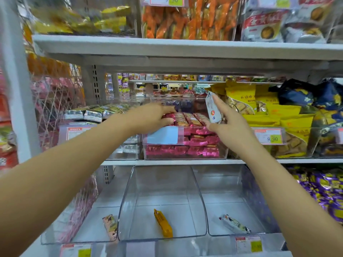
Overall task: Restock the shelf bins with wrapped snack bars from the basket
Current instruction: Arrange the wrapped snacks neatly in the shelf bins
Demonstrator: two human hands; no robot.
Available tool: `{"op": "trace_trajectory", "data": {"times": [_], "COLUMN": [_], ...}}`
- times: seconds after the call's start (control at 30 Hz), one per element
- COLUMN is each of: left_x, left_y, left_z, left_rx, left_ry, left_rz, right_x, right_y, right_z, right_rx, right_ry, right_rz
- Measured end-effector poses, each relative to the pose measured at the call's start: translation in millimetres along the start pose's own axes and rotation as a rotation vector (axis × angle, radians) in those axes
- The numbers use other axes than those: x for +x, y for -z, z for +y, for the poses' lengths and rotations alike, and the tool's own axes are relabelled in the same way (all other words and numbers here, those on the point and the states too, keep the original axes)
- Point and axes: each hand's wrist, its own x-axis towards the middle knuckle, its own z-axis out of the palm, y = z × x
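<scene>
Far L of the L fingertips: silver packs (pixel 92 114) stacked in the next bin, untouched. The left hand (pixel 154 117) reaches into the clear bin (pixel 185 159). Its fingers curl over the top row of pink bars (pixel 193 118) w/ thumb under their near ends, so it's clamped on them, prob. squaring the row or pinning it to keep it from sliding. Just R of those fingers, the right hand (pixel 228 119) pinches a white bar (pixel 212 108) upright, thumb at its bottom end, index run up its back. The wrapper doesn't match the pink row, so it's likely held on edge, clear of the row, to go elsewhere. Beyond the R fingertips: yellow bags (pixel 259 108). Well below both hands, the lower bins (pixel 130 201) hold one bar each and prob. need stock most. Basket not in view.
</scene>
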Motion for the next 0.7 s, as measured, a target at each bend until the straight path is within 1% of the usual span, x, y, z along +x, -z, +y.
{"op": "trace_trajectory", "data": {"times": [0.1, 0.2, 0.37, 0.43, 0.47, 0.53, 0.57, 0.6, 0.63, 0.67, 0.7], "left_x": [-8, -11, -4, -5, -9, -22, -32, -44, -57, -68, -78], "left_y": [1, 6, 1, -3, -5, -14, -21, -30, -41, -54, -69], "left_z": [-4, -9, -6, -2, 1, 12, 19, 28, 38, 47, 55], "left_rx": [-0.012, -0.037, -0.029, -0.025, -0.021, -0.056, -0.087, -0.119, -0.155, -0.193, -0.224], "left_ry": [-0.014, -0.008, 0.026, 0.057, 0.059, -0.004, -0.073, -0.145, -0.199, -0.228, -0.235], "left_rz": [0.068, 0.062, 0.161, 0.195, 0.242, 0.432, 0.545, 0.614, 0.633, 0.605, 0.539], "right_x": [-29, -59, -98, -105, -108, -112, -114, -117, -119, -121, -123], "right_y": [5, 4, -6, -9, -10, -10, -10, -10, -10, -8, -7], "right_z": [-5, -7, -3, 5, 10, 19, 23, 29, 34, 40, 47], "right_rx": [0.095, 0.104, -0.08, -0.102, -0.105, -0.099, -0.09, -0.085, -0.088, -0.099, -0.114], "right_ry": [-0.029, -0.068, -0.027, -0.049, -0.055, -0.066, -0.071, -0.079, -0.087, -0.095, -0.106], "right_rz": [-0.026, 0.029, 0.123, 0.127, 0.125, 0.117, 0.109, 0.099, 0.09, 0.086, 0.082]}}
